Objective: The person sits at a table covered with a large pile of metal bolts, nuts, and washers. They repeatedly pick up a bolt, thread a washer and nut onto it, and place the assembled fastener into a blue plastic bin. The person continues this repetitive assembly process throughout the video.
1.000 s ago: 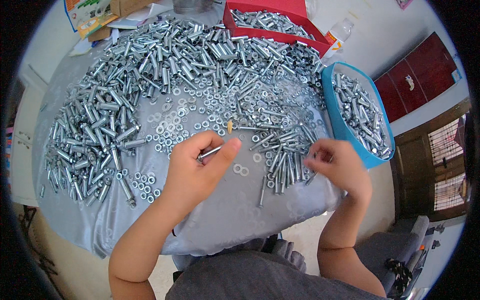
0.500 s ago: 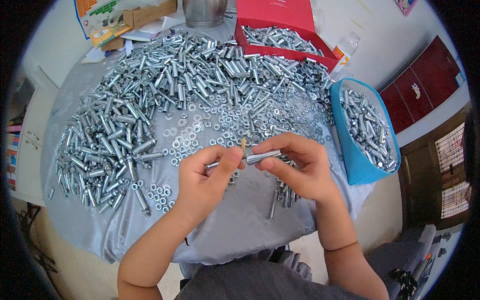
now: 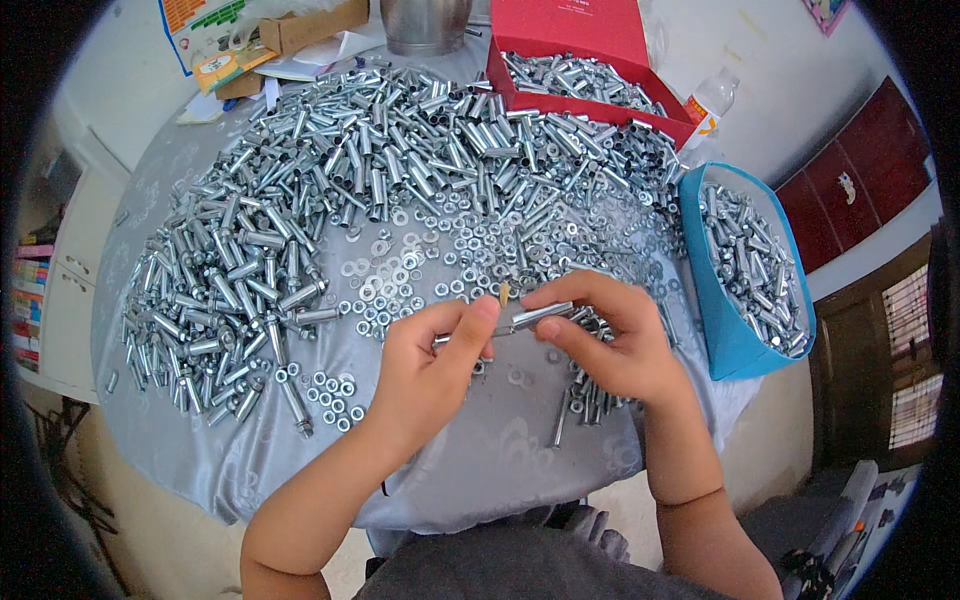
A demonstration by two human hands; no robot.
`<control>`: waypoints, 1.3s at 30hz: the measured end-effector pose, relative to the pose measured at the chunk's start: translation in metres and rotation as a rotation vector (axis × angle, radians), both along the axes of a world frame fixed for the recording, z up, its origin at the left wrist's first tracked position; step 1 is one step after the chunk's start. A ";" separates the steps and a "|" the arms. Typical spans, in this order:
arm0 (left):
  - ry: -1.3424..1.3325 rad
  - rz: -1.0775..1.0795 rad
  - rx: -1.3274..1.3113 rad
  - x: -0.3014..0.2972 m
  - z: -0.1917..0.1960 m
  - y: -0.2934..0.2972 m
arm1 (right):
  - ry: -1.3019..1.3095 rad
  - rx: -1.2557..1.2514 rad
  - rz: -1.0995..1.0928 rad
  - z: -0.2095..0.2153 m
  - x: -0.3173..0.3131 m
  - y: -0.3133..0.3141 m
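Bare cloth strip at counter (image 3: 500, 470) front edge, under both hands. Left hand (image 3: 430, 365) & right hand (image 3: 610, 340) meet mid-air, fingers pinching one bolt (image 3: 530, 318) horizontally.

You get bright, even daylight w/ soft shadows; glare on metal parts (image 3: 400, 160); fisheye bends edges, black corners.

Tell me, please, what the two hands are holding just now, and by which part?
Both hold one metal bolt with a sleeve: the left hand pinches its thin end, the right hand grips the sleeve end with its fingers.
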State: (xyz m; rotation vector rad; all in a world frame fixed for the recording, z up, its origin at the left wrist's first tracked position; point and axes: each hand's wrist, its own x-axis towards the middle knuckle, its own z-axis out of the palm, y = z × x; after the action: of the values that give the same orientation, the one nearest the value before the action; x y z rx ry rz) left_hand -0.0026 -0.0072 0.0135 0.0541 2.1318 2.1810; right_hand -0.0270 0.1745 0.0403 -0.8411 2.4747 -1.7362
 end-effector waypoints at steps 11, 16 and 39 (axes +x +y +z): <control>0.054 0.036 -0.002 0.000 -0.003 0.005 | 0.294 0.129 -0.001 -0.010 -0.009 0.001; 0.076 -0.013 -0.007 0.002 -0.004 0.005 | 0.402 0.255 0.012 -0.012 -0.006 0.000; 0.007 -0.286 -0.003 0.004 -0.007 0.007 | 0.503 0.210 0.163 -0.017 0.001 -0.010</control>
State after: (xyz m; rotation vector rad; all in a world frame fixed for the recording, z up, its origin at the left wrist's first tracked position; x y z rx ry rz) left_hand 0.0013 -0.0005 0.0060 0.3440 1.9873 2.0151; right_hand -0.0262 0.1640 0.0231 -1.5606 2.7060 -1.3048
